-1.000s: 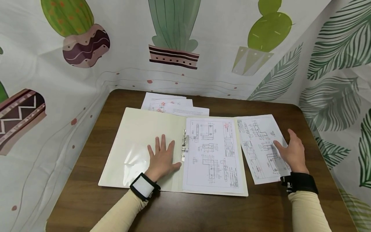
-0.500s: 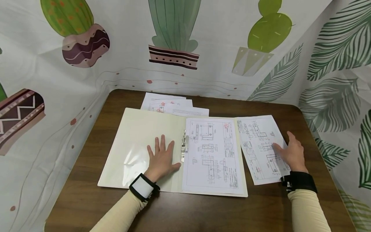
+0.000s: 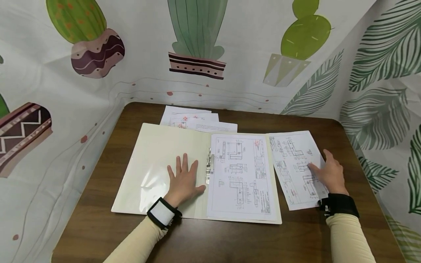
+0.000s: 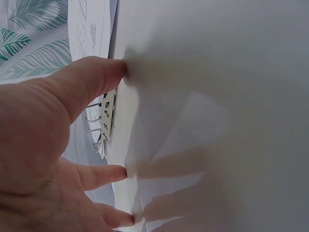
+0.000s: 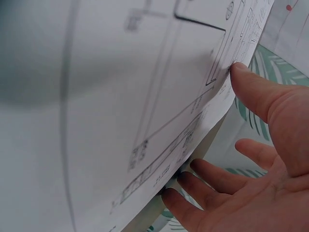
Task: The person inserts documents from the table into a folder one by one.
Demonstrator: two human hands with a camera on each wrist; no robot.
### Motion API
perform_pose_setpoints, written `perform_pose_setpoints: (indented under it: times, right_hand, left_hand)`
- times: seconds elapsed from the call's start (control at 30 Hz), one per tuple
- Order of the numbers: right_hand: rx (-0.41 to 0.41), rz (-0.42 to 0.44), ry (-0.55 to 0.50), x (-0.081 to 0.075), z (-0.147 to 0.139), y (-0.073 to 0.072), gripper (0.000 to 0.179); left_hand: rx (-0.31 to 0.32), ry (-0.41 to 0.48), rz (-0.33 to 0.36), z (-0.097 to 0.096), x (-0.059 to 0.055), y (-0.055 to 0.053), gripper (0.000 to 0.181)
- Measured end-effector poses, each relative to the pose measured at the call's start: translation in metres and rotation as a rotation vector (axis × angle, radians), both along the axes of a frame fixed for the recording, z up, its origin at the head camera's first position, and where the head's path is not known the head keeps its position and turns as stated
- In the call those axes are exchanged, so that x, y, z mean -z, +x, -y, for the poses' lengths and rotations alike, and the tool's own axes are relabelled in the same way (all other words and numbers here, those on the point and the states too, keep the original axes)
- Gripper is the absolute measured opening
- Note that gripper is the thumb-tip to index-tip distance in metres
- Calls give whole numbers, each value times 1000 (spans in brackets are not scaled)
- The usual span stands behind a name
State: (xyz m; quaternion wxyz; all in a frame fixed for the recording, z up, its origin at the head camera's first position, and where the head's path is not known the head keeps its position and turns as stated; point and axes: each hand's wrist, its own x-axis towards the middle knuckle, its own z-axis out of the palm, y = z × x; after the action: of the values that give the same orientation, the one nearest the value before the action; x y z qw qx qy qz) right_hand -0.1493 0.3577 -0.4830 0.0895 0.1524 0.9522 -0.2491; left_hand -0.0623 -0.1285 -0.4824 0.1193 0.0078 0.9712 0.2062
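Note:
A cream ring binder (image 3: 141, 160) lies spread on the brown table. My left hand (image 3: 182, 184) rests with spread fingers on its bare left cover, thumb close to the metal ring clip (image 3: 209, 166). In the left wrist view the fingertips (image 4: 118, 172) touch the cover. A drawing sheet (image 3: 246, 171) lies on the binder's right side. Farther right, a loose drawing sheet (image 3: 292, 175) overlaps the binder's edge. My right hand (image 3: 331, 177) is at its right edge, with the thumb on the paper and the other fingers just past the edge, as the right wrist view shows.
Several papers (image 3: 213, 126) with print and red stamps lie at the back of the table (image 3: 250, 243), partly hidden under the binder. A white cloth with cactus and leaf prints (image 3: 250, 36) hangs behind and beside the table.
My right hand has shifted slightly left, bringing its thumb a little farther over the loose sheet. My left hand, the binder and the papers stay where they were.

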Motion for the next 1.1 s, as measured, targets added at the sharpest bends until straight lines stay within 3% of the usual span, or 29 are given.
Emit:
perform_pose_setpoints:
  times: [0.27,1.1]
  right_hand:
    - [-45,-19,23,-2,1,1,89]
    - [-43,-42,63,1,4,2,79]
  left_hand:
    - [6,13,4,0,1,0,97]
    - [6,0,16,-1,-1,-2,96]
